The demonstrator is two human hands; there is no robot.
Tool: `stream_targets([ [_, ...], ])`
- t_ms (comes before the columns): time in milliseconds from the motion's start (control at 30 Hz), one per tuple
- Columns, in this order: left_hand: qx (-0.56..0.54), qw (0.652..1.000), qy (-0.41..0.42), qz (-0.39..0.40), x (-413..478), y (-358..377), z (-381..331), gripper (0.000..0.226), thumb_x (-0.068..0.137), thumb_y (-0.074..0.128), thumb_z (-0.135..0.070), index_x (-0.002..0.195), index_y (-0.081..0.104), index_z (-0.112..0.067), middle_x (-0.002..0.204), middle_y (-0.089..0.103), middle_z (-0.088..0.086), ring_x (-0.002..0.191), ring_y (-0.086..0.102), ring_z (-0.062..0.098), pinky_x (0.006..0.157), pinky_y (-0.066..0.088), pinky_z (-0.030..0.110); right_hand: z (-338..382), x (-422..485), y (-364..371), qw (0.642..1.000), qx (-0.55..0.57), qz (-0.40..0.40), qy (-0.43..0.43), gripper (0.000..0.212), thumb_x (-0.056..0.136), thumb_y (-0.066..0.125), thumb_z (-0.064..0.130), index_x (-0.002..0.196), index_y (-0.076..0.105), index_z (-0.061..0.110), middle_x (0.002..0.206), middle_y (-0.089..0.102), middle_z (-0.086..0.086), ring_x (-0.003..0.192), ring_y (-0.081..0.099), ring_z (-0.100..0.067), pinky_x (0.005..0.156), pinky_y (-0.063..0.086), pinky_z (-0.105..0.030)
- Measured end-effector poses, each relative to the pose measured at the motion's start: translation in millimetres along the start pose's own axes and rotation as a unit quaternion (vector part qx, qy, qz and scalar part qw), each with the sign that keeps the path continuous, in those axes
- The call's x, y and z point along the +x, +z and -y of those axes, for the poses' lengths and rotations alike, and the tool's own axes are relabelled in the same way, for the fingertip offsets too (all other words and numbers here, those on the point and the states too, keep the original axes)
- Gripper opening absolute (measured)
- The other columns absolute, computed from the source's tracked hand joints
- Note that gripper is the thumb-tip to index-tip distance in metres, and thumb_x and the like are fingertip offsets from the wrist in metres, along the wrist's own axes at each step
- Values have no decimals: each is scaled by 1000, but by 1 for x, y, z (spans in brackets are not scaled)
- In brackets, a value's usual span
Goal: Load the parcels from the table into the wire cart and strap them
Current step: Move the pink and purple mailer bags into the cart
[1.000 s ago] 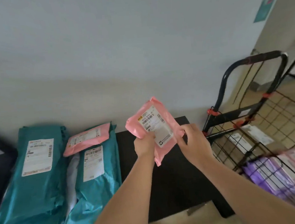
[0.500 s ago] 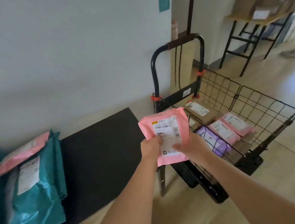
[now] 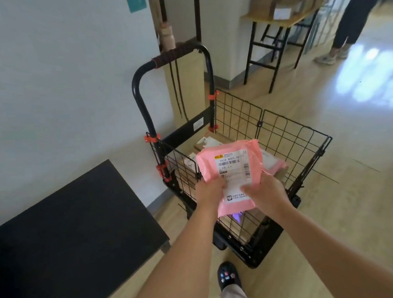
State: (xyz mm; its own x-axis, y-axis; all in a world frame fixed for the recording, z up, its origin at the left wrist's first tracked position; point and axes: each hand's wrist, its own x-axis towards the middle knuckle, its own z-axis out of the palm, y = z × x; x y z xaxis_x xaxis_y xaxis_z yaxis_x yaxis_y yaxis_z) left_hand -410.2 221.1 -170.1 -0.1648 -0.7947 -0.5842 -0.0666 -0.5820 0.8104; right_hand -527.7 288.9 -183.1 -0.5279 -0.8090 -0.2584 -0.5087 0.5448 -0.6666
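Note:
A pink parcel (image 3: 230,167) with a white shipping label hangs over the black wire cart (image 3: 291,141), held flat by both hands. My left hand (image 3: 209,191) grips its lower left edge and my right hand (image 3: 263,191) grips its lower right edge. Under it, inside the cart, lie a brown box (image 3: 208,143), another pink parcel (image 3: 275,163) and a sliver of a purple parcel (image 3: 237,216), mostly hidden. The black table (image 3: 68,229) is at the lower left, with no parcels showing on the part in view.
The cart's tall black handle (image 3: 171,56) rises beside the white wall. A wooden table (image 3: 274,18) stacked with cardboard boxes stands at the back right, and a person's legs (image 3: 350,19) are next to it. My foot (image 3: 227,275) is just in front of the cart.
I have turned right from the table to the cart, carrying the pink parcel with both hands until it is over the cart. The teal parcels have left the view.

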Motion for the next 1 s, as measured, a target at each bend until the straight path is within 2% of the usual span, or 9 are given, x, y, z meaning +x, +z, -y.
stream_targets([
  [100,-1,1000,2,24,28,31,-5,17,82,60,2,96,58,-7,94,63,4,100,61,27,69,52,30,-11,32,-20,1000,16,-5,15,39,89,64,19,126,54,12,104,61,1,83,65,-12,54,55,-20],
  [300,0,1000,-16,10,82,84,-34,8,79,61,5,79,59,-3,81,60,3,86,58,27,73,48,30,-17,105,-57,1000,-20,-6,13,33,88,64,19,120,62,13,97,67,4,76,66,-8,45,49,-16],
  [433,42,999,-26,6,115,108,-52,14,80,62,1,73,55,-9,84,60,6,78,56,23,66,46,28,-13,147,-74,999,-31,-5,20,27,86,62,16,112,65,17,89,66,9,76,67,-9,57,57,-28],
  [500,70,997,-20,18,130,118,-59,9,81,64,-2,89,62,-6,96,65,8,83,59,23,71,50,29,-15,166,-79,999,-31,0,29,25,87,61,15,111,64,17,92,68,9,75,68,-9,60,61,-32],
  [567,123,992,-15,27,145,128,-58,32,84,64,-5,116,63,-6,109,65,7,94,59,24,83,52,33,-20,182,-83,999,-32,5,40,22,89,59,12,109,62,19,91,65,9,72,66,-6,58,61,-32],
  [667,167,986,-20,20,160,139,-48,38,89,59,-8,127,57,-11,114,63,4,93,55,19,77,47,30,-30,206,-84,996,-60,18,61,10,91,56,10,93,57,20,84,62,8,65,62,-4,54,58,-28],
  [833,186,978,-89,14,191,152,-26,35,90,49,-4,122,61,-7,109,67,8,92,62,24,81,57,36,-56,253,-75,988,-107,71,81,14,93,50,7,87,55,18,82,63,2,57,57,-8,38,36,-15],
  [933,222,968,-116,-19,209,161,-10,21,90,50,-8,105,65,-6,86,65,7,75,60,23,65,52,31,-77,282,-69,983,-119,112,82,14,92,50,5,89,54,18,81,63,1,55,55,-8,40,40,-16],
  [1000,238,960,-135,-54,221,169,3,21,91,52,-11,106,66,-6,85,64,7,68,56,20,57,44,25,-90,303,-66,978,-131,144,75,12,91,53,6,89,55,18,79,63,1,58,60,-9,44,46,-19],
])
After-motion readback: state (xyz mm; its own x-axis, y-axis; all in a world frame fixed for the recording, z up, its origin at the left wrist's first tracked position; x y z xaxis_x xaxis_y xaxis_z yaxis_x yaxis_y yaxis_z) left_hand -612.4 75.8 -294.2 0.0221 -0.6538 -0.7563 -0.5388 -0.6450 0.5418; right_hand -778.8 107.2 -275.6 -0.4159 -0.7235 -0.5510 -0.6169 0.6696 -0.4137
